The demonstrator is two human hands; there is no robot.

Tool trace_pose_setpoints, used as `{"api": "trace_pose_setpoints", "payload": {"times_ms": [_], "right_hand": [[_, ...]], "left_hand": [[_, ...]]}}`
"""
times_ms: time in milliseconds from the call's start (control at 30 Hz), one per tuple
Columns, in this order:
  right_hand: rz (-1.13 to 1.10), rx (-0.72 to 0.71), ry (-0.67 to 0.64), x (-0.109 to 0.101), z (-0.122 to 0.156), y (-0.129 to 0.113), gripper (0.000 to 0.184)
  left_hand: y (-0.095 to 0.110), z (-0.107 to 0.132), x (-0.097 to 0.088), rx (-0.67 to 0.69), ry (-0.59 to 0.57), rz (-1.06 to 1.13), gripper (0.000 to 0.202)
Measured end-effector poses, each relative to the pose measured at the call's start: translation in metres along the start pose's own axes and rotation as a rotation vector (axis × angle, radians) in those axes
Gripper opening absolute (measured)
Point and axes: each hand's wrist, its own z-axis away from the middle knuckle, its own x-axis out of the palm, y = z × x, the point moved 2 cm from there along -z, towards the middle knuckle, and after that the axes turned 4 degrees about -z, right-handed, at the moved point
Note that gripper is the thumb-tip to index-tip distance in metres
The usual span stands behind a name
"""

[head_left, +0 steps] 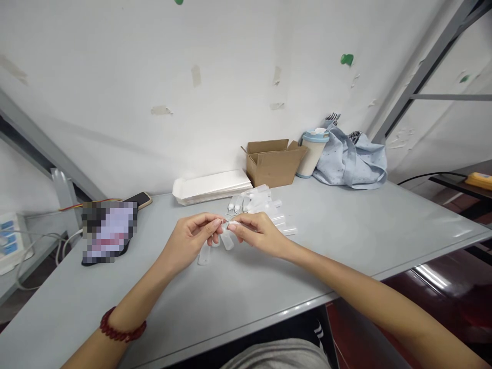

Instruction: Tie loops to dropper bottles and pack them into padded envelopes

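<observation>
Both my hands meet over the grey table. My left hand and my right hand pinch a strip of small clear plastic vials between their fingertips. One vial of the strip hangs down by my left palm. Just behind my hands lies a pile of several more clear vials.
A stack of white flat cartons and an open cardboard box stand at the back by the wall. A cup with a blue lid and a light blue cloth bag sit to the right. A phone lies left.
</observation>
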Motion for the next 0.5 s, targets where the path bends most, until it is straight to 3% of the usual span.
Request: {"api": "trace_pose_setpoints", "payload": {"times_ms": [500], "right_hand": [[0.029,-0.001,-0.011,-0.0004,0.0006,-0.0017,0.035]], "left_hand": [[0.0013,0.0011,0.0008,0.013,-0.007,-0.030,0.022]]}}
